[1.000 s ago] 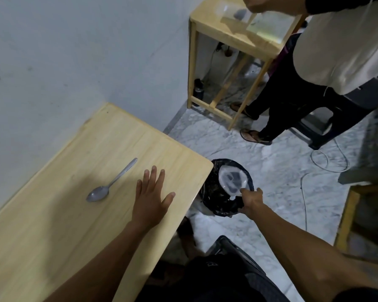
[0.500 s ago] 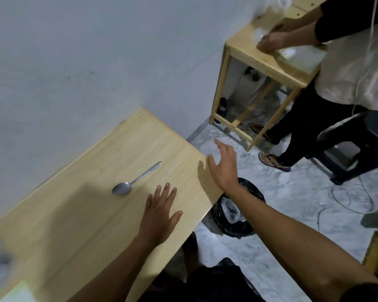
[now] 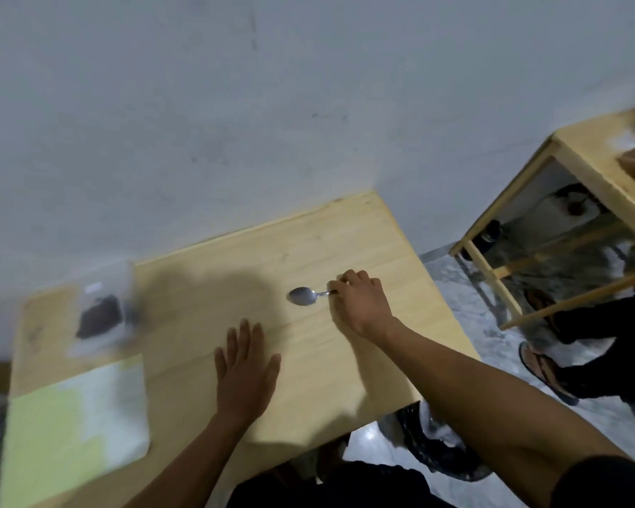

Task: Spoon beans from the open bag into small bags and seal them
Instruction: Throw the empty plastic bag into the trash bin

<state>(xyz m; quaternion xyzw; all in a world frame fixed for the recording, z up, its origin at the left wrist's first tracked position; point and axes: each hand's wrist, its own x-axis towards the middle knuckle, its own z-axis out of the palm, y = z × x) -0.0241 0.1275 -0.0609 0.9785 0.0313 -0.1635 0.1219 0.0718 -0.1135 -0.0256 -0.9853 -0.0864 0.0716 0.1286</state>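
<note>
A metal spoon [image 3: 303, 295] lies on the wooden table [image 3: 374, 247], bowl pointing left. My right hand [image 3: 360, 302] curls over its handle and grips it. My left hand [image 3: 245, 368] rests flat on the table, fingers spread, a little nearer me and to the left. At the table's left stands a clear bag with dark beans [image 3: 100, 317], blurred. In front of it lies a flat stack of small clear bags with yellow-green backing [image 3: 74, 416].
A grey wall runs behind the table. A black-lined bin [image 3: 437, 452] sits on the marble floor under my right arm. A second wooden table [image 3: 598, 159] stands at the right, with another person's hand on it and sandalled feet [image 3: 547, 372] beside it.
My right hand left the bin, crossed over the table edge and now grips the spoon's handle. The view swung left, bringing the bean bag and the small bags into sight. My left hand stayed flat.
</note>
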